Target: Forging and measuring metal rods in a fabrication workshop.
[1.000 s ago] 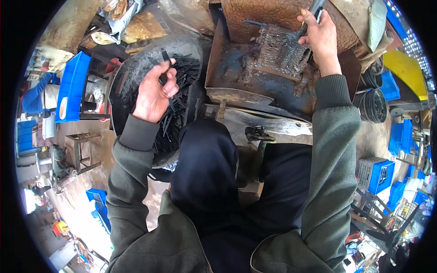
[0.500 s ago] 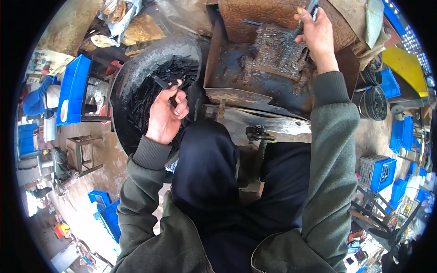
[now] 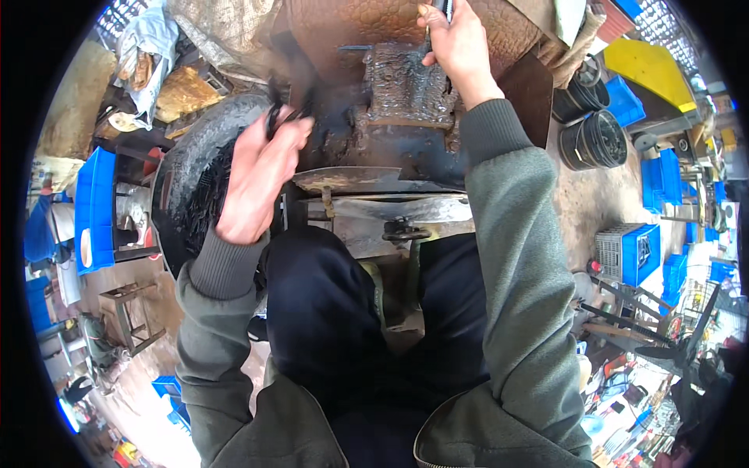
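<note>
My left hand (image 3: 256, 175) is raised at the side of a dark bin (image 3: 187, 144), its fingers closed round thin black strips (image 3: 275, 105) that are smeared by motion. A heap of similar black strips (image 3: 207, 191) lies in the bin, partly behind my hand and cuff. At the top, my right hand (image 3: 464, 54) grips a slim grey and black rod-shaped tool (image 3: 442, 8), cut off by the picture's edge. It hovers over the right side of a wet, grime-coated metal block (image 3: 406, 82), which stands in a dirty metal tray (image 3: 347, 178).
A brown embossed sheet (image 3: 499, 31) rises behind the block. To the right stand black buckets (image 3: 593, 140), a blue crate (image 3: 640, 253) and a yellow panel (image 3: 647, 74). Blue trays (image 3: 95, 210) and a small stool frame (image 3: 133, 316) are at the left. My knees are below the tray.
My left hand has lifted from over the heap toward the tray, with black strips in its fingers. The whole view has swung, shifting the surroundings leftward. My right hand still holds the tool.
</note>
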Motion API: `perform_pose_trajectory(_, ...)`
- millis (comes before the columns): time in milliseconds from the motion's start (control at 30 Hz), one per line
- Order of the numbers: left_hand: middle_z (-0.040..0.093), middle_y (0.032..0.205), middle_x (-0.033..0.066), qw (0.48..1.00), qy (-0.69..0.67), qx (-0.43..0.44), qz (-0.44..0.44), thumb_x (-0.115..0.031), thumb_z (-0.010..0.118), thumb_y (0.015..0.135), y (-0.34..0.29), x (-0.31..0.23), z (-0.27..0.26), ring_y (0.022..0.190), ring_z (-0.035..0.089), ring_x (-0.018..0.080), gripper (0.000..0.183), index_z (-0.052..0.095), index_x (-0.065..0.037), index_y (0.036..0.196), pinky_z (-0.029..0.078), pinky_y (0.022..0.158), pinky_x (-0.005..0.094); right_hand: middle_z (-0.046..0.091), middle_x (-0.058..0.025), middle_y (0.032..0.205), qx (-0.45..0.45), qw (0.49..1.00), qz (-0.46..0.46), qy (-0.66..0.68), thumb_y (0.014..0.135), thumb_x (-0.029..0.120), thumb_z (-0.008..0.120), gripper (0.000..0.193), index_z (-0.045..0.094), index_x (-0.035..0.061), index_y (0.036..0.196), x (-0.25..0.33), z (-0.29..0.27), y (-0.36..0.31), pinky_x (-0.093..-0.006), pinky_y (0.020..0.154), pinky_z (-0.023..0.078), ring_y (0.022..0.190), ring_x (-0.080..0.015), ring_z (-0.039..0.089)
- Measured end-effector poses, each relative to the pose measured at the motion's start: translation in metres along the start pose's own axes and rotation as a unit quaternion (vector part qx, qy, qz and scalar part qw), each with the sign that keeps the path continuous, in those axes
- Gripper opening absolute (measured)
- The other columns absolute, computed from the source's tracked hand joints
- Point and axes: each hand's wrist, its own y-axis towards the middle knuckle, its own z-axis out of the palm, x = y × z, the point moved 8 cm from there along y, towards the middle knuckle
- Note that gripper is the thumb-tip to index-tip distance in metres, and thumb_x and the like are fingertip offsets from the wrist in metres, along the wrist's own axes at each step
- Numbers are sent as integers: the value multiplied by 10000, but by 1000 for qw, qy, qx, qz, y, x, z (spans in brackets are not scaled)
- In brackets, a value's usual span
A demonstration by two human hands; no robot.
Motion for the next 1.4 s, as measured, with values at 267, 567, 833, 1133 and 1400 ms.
perform_pose_trajectory(267,515,772,-48,994,22,-5,107,-175,635,909,81,-45,69,670,414,54,147,631,-28,921,364,604,251,705,-81,903,8,999,-36,-4,970,207,618,250,547,-7,1076,-13,2,7,-278,438,495,478,-129,586)
perform_pose_trajectory(567,583,754,-5,992,-97,-50,69,-209,606,912,105,-10,76,649,481,92,206,649,-13,959,407,595,271,683,-77,870,9,999,-40,5,974,191,611,224,547,-6,1059,-12,4,9,-270,414,486,491,-130,587)
perform_pose_trajectory(833,614,728,60,989,26,-80,123,-190,604,904,103,-3,66,672,560,130,229,639,13,1004,465,641,315,665,-82,881,16,999,-39,31,982,190,607,214,544,1,1062,-12,6,7,-255,393,480,542,-116,569)
perform_pose_trajectory(1133,678,789,119,977,45,-109,176,-208,628,897,90,-11,42,736,609,146,242,671,5,1005,490,701,337,640,-65,894,31,998,-22,56,970,170,630,205,559,12,1080,-4,-6,-31,-246,406,487,586,-104,568)
perform_pose_trajectory(1400,699,796,118,990,83,-29,110,-231,630,910,76,-15,52,769,634,168,268,700,6,1015,498,736,342,651,-67,1018,214,973,76,27,909,114,699,185,649,14,1057,2,-32,-129,-256,497,510,670,-124,606)
